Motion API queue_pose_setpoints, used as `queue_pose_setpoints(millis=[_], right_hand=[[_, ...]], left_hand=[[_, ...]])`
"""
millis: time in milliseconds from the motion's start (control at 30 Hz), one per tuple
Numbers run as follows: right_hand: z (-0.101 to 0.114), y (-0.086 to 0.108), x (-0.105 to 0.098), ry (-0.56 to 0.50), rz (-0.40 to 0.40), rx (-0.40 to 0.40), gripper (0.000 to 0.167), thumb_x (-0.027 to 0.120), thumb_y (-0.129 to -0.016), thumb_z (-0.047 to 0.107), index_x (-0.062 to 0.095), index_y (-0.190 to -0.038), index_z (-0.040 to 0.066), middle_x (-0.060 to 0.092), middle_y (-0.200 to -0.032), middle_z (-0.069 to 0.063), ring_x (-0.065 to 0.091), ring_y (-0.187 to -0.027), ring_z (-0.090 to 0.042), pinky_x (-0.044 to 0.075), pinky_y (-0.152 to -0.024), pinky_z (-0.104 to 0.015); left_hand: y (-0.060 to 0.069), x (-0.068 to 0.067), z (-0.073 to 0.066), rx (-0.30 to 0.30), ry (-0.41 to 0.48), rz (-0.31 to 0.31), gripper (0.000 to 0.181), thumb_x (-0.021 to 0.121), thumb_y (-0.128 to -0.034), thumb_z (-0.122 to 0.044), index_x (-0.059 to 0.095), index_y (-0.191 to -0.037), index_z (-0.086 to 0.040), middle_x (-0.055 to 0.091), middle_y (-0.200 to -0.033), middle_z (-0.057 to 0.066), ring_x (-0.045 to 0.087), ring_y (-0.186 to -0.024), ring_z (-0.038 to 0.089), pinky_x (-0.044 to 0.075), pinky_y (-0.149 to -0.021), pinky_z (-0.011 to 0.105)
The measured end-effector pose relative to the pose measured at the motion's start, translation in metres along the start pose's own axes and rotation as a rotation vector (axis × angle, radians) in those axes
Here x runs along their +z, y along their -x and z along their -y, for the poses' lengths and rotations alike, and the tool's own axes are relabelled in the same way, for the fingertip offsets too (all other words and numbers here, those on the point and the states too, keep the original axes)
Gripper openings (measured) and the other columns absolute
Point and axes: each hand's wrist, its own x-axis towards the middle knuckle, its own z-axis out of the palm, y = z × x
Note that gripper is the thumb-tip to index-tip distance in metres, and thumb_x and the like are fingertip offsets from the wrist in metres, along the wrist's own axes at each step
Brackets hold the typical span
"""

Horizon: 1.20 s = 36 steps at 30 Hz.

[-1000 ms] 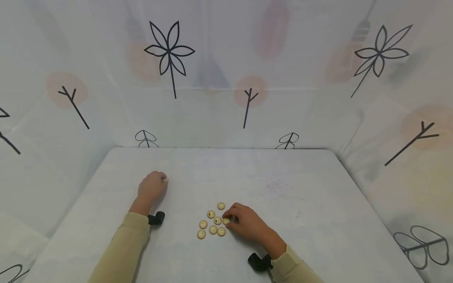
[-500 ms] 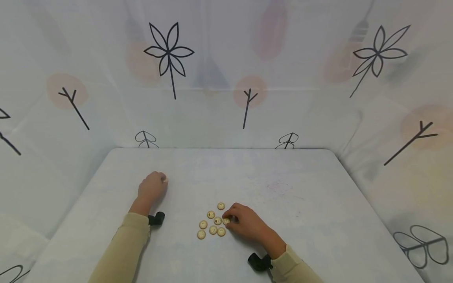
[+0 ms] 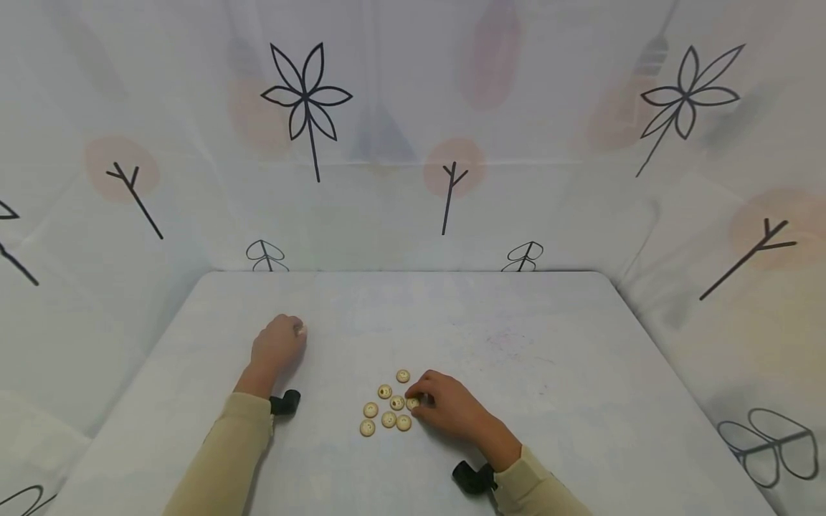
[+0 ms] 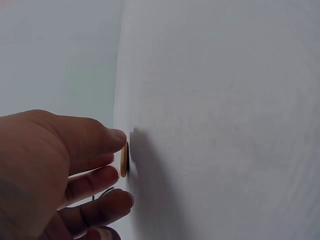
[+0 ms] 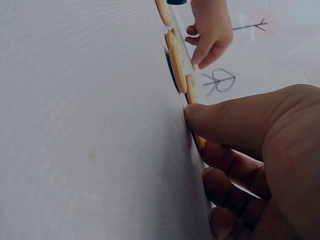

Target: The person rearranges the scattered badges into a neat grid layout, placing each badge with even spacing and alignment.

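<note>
Near the left part of the white table, my left hand (image 3: 279, 342) pinches a round wooden button (image 4: 124, 160) between thumb and fingers, low over the surface. In the head view that button is mostly hidden by the hand. My right hand (image 3: 452, 405) is at the right side of a loose group of pale buttons. Its thumb and forefinger grip the rightmost button (image 3: 412, 404), which lies on the table. A neighbouring button (image 3: 396, 403) sits close to it on the left. In the right wrist view, the gripped button (image 5: 201, 142) is seen edge-on, partly behind the thumb.
Several more buttons lie flat on the table (image 3: 548, 430), among them the farthest button (image 3: 403, 375) and the nearest button (image 3: 367, 428). A patterned white cloth (image 3: 387, 208) stands behind the table. Black devices (image 3: 474, 479) are strapped at both wrists.
Both hands and the buttons stay practically where they were. Only the head view has tilted very slightly.
</note>
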Motion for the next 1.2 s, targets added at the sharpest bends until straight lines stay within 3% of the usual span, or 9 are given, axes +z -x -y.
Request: queue_pose_setpoints(millis=[133,367,667,900,1200], right_hand=[[-0.001,0.000,0.000,-0.006,0.000,-0.005,0.022,0.071,-0.086,0.025,0.071,-0.107,0.021,0.059,-0.101,0.010,0.049,-0.083,-0.003,0.045,-0.072,-0.025],[0.000,0.000,0.001,0.002,-0.003,-0.004,0.021,0.071,-0.086,0.025,0.072,-0.107,0.021,0.060,-0.100,0.011,0.049,-0.083,-0.002,0.045,-0.073,-0.025],[0.000,-0.001,0.001,0.001,0.003,0.013,0.021,0.071,-0.086,0.025,0.072,-0.107,0.021,0.060,-0.100,0.011,0.050,-0.083,-0.003,0.045,-0.073,-0.025],[0.001,-0.001,0.001,-0.007,0.007,0.020,0.022,0.072,-0.086,0.025,0.072,-0.107,0.021,0.060,-0.100,0.010,0.050,-0.084,-0.003,0.045,-0.074,-0.026],[0.002,0.000,0.000,0.003,0.009,0.012,0.021,0.071,-0.086,0.025,0.071,-0.107,0.021,0.060,-0.101,0.010,0.050,-0.085,-0.003,0.046,-0.074,-0.026]], left_hand=[[0.002,0.000,-0.003,0.018,0.014,-0.016,0.041,0.046,-0.0941,-0.020,0.058,-0.128,0.000,0.057,-0.126,0.022,0.053,-0.120,0.044,0.043,-0.100,0.057],[0.007,-0.003,-0.011,0.021,0.018,0.030,0.045,0.053,-0.0938,-0.024,0.054,-0.132,-0.001,0.052,-0.134,0.022,0.048,-0.126,0.042,0.040,-0.104,0.057],[0.016,-0.006,-0.026,0.049,-0.007,0.040,0.047,0.058,-0.0941,-0.028,0.054,-0.133,-0.002,0.048,-0.139,0.023,0.049,-0.126,0.040,0.040,-0.105,0.056],[0.022,-0.002,-0.036,0.031,-0.018,0.055,0.049,0.061,-0.0929,-0.031,0.054,-0.134,-0.005,0.048,-0.141,0.020,0.046,-0.131,0.040,0.038,-0.108,0.055],[0.032,0.005,-0.046,0.051,0.008,0.071,0.050,0.063,-0.0913,-0.035,0.055,-0.134,-0.008,0.050,-0.140,0.018,0.047,-0.131,0.038,0.039,-0.107,0.055]])
